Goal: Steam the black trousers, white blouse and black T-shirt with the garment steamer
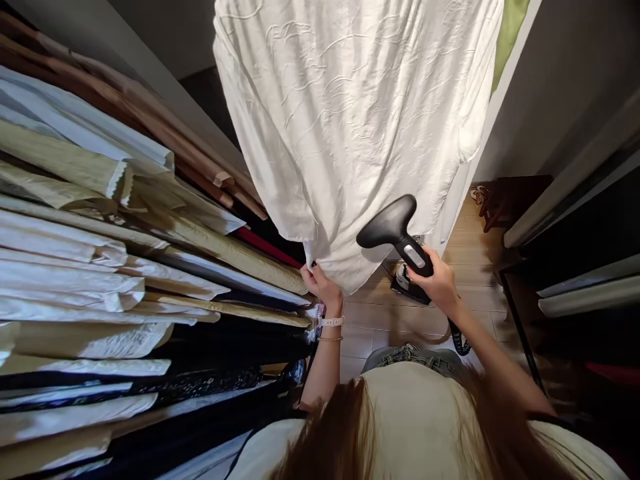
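Note:
A white, wrinkled shirt point(350, 120) hangs in front of me, its long sleeves falling at both sides. My left hand point(323, 285) pinches the lower left edge of the shirt, fingers closed on the cloth. In my right hand point(440, 283) is a black handheld garment steamer point(387, 227), gripped round its handle. The steamer's wide head is by the lower right part of the shirt; whether it touches the cloth I cannot tell. From below my right hand a black coiled cord point(457, 337) hangs down.
Several garments point(90, 273) hang in a dense row at my left, reaching close to my left hand. More clothes point(590, 287) hang at the right. A dark device point(410, 290) stands on the tiled floor point(480, 303). Farther back is a dark red-brown stool point(515, 197).

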The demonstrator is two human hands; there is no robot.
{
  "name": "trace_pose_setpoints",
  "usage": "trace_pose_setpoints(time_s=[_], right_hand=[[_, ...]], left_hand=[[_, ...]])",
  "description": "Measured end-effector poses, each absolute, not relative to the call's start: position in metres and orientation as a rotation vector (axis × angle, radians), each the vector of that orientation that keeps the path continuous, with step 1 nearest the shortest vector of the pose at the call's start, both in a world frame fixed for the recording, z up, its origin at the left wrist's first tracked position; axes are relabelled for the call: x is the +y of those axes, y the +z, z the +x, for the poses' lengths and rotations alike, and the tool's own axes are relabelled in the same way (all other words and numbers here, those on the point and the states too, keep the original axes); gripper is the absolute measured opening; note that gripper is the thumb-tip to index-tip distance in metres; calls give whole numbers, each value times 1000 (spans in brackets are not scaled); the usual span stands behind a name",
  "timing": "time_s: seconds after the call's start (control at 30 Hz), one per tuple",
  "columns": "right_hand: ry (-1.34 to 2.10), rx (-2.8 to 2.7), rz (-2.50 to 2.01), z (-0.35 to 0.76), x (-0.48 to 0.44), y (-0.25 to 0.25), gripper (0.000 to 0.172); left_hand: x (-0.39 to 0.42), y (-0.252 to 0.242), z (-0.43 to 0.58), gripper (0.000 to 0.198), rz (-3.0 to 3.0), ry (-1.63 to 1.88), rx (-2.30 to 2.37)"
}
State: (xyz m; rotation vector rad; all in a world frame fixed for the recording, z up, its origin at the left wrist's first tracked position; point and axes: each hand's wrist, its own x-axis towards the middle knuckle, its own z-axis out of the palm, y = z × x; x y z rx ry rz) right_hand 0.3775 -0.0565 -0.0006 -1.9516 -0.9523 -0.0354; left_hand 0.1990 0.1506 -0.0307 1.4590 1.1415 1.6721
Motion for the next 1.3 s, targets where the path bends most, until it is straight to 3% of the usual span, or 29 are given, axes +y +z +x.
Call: trace_pose_setpoints(time_s=[0.1,0.27,0.47,0.67,0.87,1.3], right_hand=[[-139,-1295,-1892,399,-33,27,49],[-258,-1871,-1706,423,6,85,50],[-485,-1867,-1673,430,35,138,59],[-339,-2065,-1606,406,39,119,49],[-272,-1830,-1646,392,44,100,53],[-90,-1974,-1608,383,38,72,53]], left_hand=[[143,-26,177,25,1393,1886,1215],[124,-17,143,30,1535,1936,1348],[109,-12,115,33,1595,1920,1472],[99,-6,102,38,1635,1872,1522],[88,1,90,41,1692,1752,1536],[72,18,72,52,1633,983,1401]])
